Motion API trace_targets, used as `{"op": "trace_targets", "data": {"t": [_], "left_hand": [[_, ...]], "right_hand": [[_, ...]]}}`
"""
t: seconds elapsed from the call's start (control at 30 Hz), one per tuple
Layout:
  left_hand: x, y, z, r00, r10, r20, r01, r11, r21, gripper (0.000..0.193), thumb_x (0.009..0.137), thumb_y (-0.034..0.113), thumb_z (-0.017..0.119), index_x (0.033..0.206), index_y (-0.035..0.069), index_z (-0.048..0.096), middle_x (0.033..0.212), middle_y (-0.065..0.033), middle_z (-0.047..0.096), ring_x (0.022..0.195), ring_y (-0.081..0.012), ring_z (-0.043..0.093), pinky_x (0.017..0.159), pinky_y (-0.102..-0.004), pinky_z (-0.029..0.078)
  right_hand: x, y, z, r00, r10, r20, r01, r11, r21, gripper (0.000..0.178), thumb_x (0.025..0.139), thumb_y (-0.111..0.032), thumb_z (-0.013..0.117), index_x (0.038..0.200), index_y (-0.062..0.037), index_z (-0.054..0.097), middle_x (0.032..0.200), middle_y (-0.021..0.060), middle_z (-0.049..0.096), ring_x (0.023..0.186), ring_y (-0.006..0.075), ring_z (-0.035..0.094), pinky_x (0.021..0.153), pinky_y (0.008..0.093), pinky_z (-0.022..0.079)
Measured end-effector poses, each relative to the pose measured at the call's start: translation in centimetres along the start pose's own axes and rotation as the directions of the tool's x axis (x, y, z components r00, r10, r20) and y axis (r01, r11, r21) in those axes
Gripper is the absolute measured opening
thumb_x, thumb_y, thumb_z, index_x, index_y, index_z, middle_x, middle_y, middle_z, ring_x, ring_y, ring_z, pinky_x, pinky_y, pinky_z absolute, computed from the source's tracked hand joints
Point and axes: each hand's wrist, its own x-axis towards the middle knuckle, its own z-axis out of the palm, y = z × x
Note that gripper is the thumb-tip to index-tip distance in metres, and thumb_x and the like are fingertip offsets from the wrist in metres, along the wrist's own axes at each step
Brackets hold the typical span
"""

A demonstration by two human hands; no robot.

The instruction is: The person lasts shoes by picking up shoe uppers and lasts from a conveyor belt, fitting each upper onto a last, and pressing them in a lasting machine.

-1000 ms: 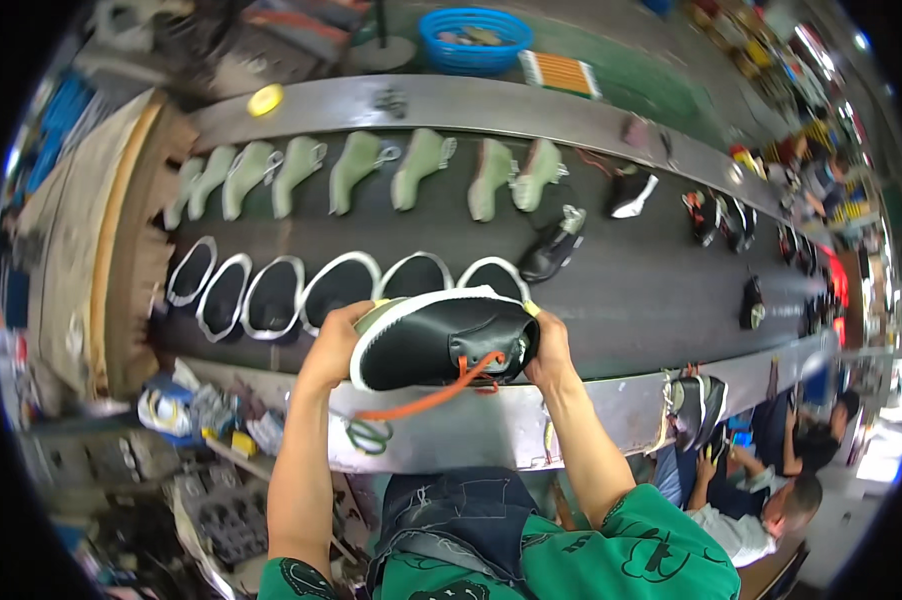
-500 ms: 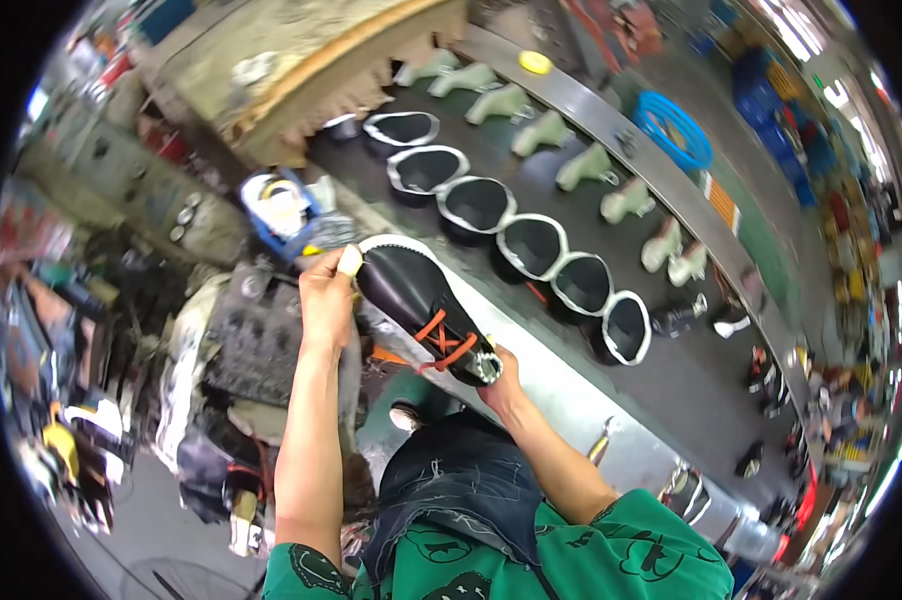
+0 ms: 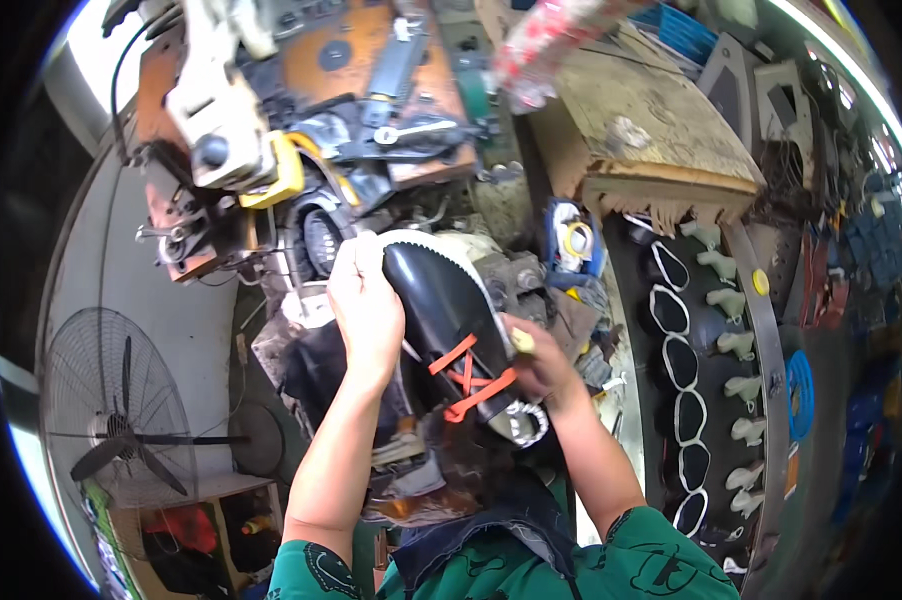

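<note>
A black shoe upper (image 3: 439,300), with a pale edge and orange-red laces, is held toe away from me in the middle of the head view. My left hand (image 3: 368,310) grips its left side near the toe, fingers closed over the edge. Right of the laces, my right hand (image 3: 549,362) is close against the upper's side, with a yellow cover on one fingertip. Motion blurs that hand, and its grip is hard to read. Beyond the toe stands a machine (image 3: 221,140) with a white body and a yellow part.
Black uppers with white rims (image 3: 681,361) stand in a row at right, beside pale green shoe lasts (image 3: 736,342). Beyond them lies a wooden table (image 3: 661,110). A blue basket (image 3: 574,245) sits near the row. A caged fan (image 3: 121,420) stands at left.
My view has swung left, away from the row of uppers and toward the machine. My right hand has moved from the heel end to the upper's side; my left still holds near the toe.
</note>
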Motion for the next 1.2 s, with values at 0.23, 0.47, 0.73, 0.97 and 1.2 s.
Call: {"op": "trace_targets", "data": {"t": [0.23,0.47,0.73,0.97,1.2], "left_hand": [[5.9,-3.6,-9.2,0.925,-0.377,0.046,0.354,0.813,-0.462,0.038,0.099,0.036,0.048,0.086,0.002,0.059,0.077,-0.0018,0.061,0.065,-0.0080,0.055,0.059,-0.0236,0.046],[1.9,-10.8,-11.7,0.762,-0.629,0.152,0.563,0.529,-0.635,0.040,0.094,0.035,0.057,0.112,0.000,0.055,0.102,-0.0066,0.062,0.088,-0.0153,0.061,0.075,-0.0300,0.052],[3.9,-14.2,-12.9,0.793,-0.605,0.077,0.543,0.643,-0.541,0.023,0.094,0.016,0.056,0.110,0.000,0.058,0.093,-0.0047,0.064,0.077,-0.0114,0.063,0.066,-0.0268,0.052],[4.7,-11.9,-12.4,0.670,-0.734,0.111,0.633,0.487,-0.601,0.028,0.093,0.018,0.054,0.108,-0.005,0.058,0.097,-0.0132,0.065,0.078,-0.0206,0.066,0.066,-0.0330,0.056],[3.6,-11.4,-11.2,0.751,-0.661,0.017,0.540,0.598,-0.592,0.028,0.094,0.018,0.052,0.105,-0.006,0.057,0.091,-0.0119,0.065,0.074,-0.0184,0.066,0.065,-0.0325,0.056]], "right_hand": [[10.0,8.4,6.4,0.918,-0.223,-0.327,0.092,0.924,-0.372,0.017,0.094,-0.016,0.058,0.093,-0.0003,0.063,0.081,-0.0025,0.062,0.070,0.0034,0.052,0.065,0.0196,0.043],[16.5,12.1,8.2,0.806,-0.211,-0.553,0.116,0.972,-0.202,0.017,0.095,-0.012,0.053,0.088,0.0004,0.062,0.078,-0.0015,0.061,0.066,0.0033,0.051,0.062,0.0201,0.043],[18.2,15.3,8.1,0.763,-0.250,-0.596,0.173,0.967,-0.185,0.018,0.096,-0.014,0.051,0.089,-0.0011,0.061,0.081,-0.0009,0.060,0.068,0.0049,0.052,0.065,0.0211,0.044],[18.1,14.1,9.4,0.744,-0.159,-0.649,0.170,0.984,-0.046,0.023,0.094,-0.013,0.052,0.073,-0.0047,0.055,0.067,-0.0069,0.047,0.061,0.0019,0.036,0.054,0.0208,0.032],[18.2,14.0,8.1,0.685,-0.310,-0.659,0.114,0.939,-0.324,0.020,0.092,-0.010,0.055,0.074,-0.0025,0.056,0.070,-0.0030,0.055,0.062,0.0029,0.045,0.058,0.0205,0.039]]}}
